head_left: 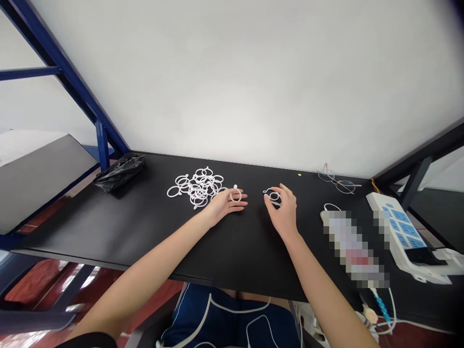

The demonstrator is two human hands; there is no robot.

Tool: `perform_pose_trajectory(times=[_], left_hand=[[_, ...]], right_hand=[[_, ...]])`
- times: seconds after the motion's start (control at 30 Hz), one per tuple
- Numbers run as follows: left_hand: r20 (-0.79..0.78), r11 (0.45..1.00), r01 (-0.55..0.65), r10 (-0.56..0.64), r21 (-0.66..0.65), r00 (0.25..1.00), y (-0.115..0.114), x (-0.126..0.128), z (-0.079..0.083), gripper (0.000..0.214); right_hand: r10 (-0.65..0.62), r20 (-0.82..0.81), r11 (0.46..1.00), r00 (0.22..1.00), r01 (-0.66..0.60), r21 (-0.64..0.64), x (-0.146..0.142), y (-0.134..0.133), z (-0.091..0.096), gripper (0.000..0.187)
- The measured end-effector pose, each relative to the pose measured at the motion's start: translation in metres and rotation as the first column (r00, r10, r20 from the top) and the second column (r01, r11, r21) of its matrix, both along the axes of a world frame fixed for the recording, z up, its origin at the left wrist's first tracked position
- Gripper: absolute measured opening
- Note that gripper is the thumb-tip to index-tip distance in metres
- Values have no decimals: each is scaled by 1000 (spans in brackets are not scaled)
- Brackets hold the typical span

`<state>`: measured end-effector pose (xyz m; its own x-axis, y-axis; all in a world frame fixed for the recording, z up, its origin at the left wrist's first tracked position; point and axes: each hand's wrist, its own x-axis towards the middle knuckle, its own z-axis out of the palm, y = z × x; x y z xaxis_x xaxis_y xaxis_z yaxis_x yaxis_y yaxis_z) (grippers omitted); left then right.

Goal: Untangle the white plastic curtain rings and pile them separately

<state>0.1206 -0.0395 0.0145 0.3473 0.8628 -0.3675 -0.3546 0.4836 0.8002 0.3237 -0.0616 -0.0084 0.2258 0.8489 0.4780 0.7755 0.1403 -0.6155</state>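
Observation:
A pile of several white plastic rings [197, 187] lies on the black table [145, 227], left of centre. My left hand [228, 202] rests just right of the pile with one white ring [236, 195] pinched in its fingers. My right hand [282, 208] sits a little to the right, fingers curled round a small cluster of linked white rings [273, 196] that touches the table.
A crumpled black plastic bag [119, 173] lies at the table's far left. Glasses [339, 182] sit by the wall at right. A white power strip [402, 236], a blurred-out object [353, 249] and cables occupy the right end. A blue metal frame [72, 82] rises at left.

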Motion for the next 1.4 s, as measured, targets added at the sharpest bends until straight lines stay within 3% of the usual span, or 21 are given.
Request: perform_pose_trajectory(times=[0.23,0.77,0.9,1.03,1.2,1.3,1.4], left_hand=[[130,990,-110,121,-90,984,6,-4,-3,25],[178,987,-143,154,-73,972,4,-5,-4,27],[152,988,-127,140,-89,979,5,-5,-6,19],[140,988,-124,136,-94,981,6,-4,-7,30],[158,992,-93,105,-85,982,7,-6,-9,47],[171,993,-84,96,-79,980,7,-8,-11,54],[195,993,-81,97,-85,976,7,-9,-10,52]], right_hand=[[55,123,993,991,-42,-106,-4,6,-21,31],[110,2,994,994,-110,-13,-4,2,-5,17],[100,-24,995,995,-99,33,-6,0,-2,15],[90,-64,992,994,-84,94,-9,-2,2,12],[106,-244,984,964,-66,165,-13,-5,8,12],[123,-473,987,873,-57,150,-16,-5,11,19],[134,-594,986,793,-44,163,-18,-6,14,24]])
